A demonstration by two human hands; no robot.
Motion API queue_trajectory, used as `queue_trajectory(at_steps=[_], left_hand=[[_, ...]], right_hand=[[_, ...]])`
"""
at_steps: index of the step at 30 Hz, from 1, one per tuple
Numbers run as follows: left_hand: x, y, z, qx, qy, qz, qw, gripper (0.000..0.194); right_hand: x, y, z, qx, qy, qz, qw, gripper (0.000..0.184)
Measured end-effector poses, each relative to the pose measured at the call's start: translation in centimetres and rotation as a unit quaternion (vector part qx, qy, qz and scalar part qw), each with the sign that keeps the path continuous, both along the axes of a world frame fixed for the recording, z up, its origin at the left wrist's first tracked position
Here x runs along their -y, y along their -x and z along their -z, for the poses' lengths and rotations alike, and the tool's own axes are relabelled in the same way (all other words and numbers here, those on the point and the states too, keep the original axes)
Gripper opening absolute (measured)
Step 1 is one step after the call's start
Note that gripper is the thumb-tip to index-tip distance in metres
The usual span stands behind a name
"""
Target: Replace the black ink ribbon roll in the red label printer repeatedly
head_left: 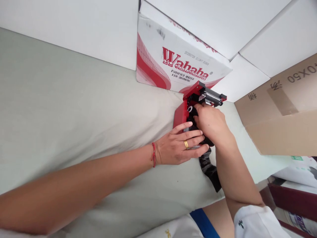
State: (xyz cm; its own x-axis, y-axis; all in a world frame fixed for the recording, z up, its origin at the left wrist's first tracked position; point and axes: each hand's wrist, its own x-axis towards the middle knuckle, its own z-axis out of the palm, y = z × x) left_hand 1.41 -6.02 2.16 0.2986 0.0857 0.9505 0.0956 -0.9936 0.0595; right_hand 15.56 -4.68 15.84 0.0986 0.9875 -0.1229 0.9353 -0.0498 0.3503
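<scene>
A red and black machine [180,115] with a raised top part stands on the cloth-covered surface, and a white ring shows inside it. From its near side a shiny black strip [210,168] trails down over the cloth. My left hand [178,144], with a gold ring and a red string bracelet, lies along the machine's near side, its fingers stretched out and slightly spread. My right hand [210,120] reaches into the machine beneath the raised part. Its fingers are bent around the black material inside, and the fingertips are partly hidden.
Behind the machine stands a white and red water carton [178,62], with white boxes [203,23] around it. A brown cardboard box [282,109] is at the right. Below it is a dark red shelf [292,198] with a bottle. The pale green cloth [61,109] spreads left.
</scene>
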Motion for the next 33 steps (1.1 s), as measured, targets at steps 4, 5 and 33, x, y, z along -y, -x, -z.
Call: queue_trajectory(at_steps=[4,5,33], left_hand=[[0.2,0.0,-0.2,0.007,-0.003,-0.002,1.0,0.024],[0.3,0.0,-0.4,0.009,-0.006,-0.005,1.0,0.021],[0.6,0.7,-1.7,-0.02,-0.021,0.014,0.999,0.01]], right_hand=[[0.5,-0.4,0.0,-0.069,-0.016,-0.02,0.997,0.032],[0.9,-0.7,0.0,-0.111,-0.024,-0.028,0.993,0.031],[9.4,-6.6,2.5,-0.391,-0.248,-0.121,0.878,0.037]])
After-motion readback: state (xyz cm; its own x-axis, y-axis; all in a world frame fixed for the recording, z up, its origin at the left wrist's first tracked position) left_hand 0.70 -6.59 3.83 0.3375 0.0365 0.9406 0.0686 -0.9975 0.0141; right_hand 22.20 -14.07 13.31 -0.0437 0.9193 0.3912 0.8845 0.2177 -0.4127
